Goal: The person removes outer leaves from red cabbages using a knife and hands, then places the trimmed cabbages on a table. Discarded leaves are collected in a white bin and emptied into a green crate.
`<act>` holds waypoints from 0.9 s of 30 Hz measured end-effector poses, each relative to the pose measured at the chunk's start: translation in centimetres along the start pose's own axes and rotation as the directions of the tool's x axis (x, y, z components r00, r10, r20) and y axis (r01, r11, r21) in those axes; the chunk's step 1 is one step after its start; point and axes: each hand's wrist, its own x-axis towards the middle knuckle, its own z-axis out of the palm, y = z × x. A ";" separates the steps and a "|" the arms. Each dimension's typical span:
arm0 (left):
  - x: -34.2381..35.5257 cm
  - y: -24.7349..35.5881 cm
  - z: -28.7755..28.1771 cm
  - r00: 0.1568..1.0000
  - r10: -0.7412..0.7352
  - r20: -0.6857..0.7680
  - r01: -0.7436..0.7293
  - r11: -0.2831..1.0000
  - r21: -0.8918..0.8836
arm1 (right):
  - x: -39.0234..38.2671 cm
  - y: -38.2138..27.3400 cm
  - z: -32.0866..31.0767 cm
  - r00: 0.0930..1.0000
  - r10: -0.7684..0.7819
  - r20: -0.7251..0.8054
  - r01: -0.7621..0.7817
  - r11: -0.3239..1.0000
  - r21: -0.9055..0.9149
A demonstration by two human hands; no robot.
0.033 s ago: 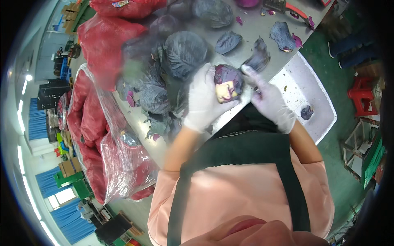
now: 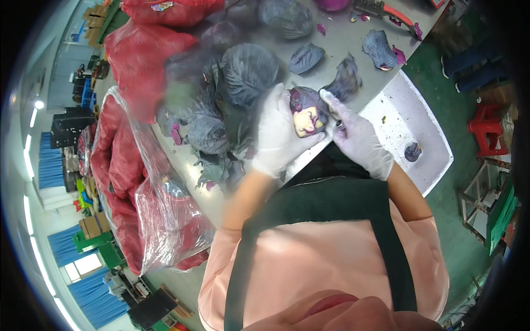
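Note:
My left hand [image 2: 270,132], white-gloved, cups a red cabbage head [image 2: 305,109] with a pale cut face turned up. My gloved right hand [image 2: 356,140] is closed at the cabbage's right side, its thumb raised against the head; a small dark item [image 2: 340,126] sits in its curled fingers, too small to name. Dark outer leaves [image 2: 344,77] lie just beyond my hands on the metal table [image 2: 381,83], among whole cabbages [image 2: 248,71] and purple scraps. A white tub [image 2: 430,121] below the table's right edge holds a small dark piece.
Red mesh sacks [image 2: 141,60] line the left side, some under clear plastic [image 2: 171,226]. A red-handled tool [image 2: 392,16] lies at the table's far edge. To the right are a red stool [image 2: 486,129], a metal rack [image 2: 480,209] and another person's legs [image 2: 469,71].
My right hand has shifted slightly leftward onto the cabbage, with its thumb closer against the head. My left hand and the cabbage have moved slightly.

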 end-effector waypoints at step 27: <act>0.5 1.0 2.1 0.993 -0.081 -0.091 0.057 0.968 -0.244 | 3.4 0.1 -3.7 0.975 0.171 0.142 -0.216 0.878 0.428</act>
